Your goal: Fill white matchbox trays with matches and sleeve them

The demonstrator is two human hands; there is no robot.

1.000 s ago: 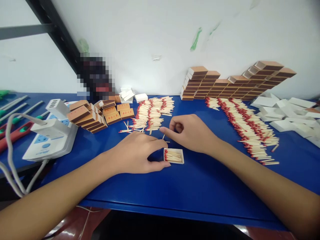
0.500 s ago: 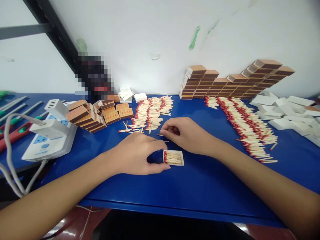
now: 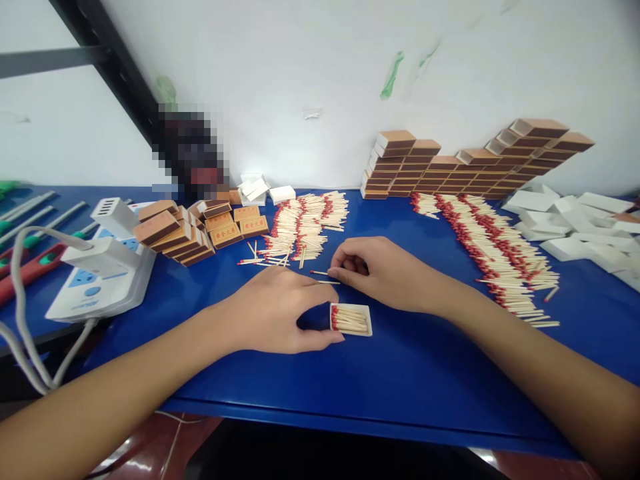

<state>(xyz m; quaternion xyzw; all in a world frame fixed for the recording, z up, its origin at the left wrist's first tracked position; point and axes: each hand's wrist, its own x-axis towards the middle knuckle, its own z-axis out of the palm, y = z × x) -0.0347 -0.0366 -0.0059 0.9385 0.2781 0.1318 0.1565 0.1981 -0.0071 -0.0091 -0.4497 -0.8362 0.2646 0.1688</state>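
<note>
My left hand [image 3: 280, 310] rests on the blue tabletop [image 3: 400, 380], thumb and forefinger closed against the left end of a small white cardboard tray [image 3: 351, 319]. The tray lies flat near the table's front, part-filled with red-headed matches lying side by side. My right hand [image 3: 385, 273] sits just behind the tray, fingers curled in, and its fingertips [image 3: 334, 273] are pinched on the end of a single red-tipped wooden match [image 3: 319, 272]. I cannot tell whether that match is lifted clear of the surface.

A loose heap of matches [image 3: 305, 227] lies beyond both hands, and a long band of matches [image 3: 495, 250] runs along the right. Stacked brown matchboxes [image 3: 475, 167] stand against the wall.
</note>
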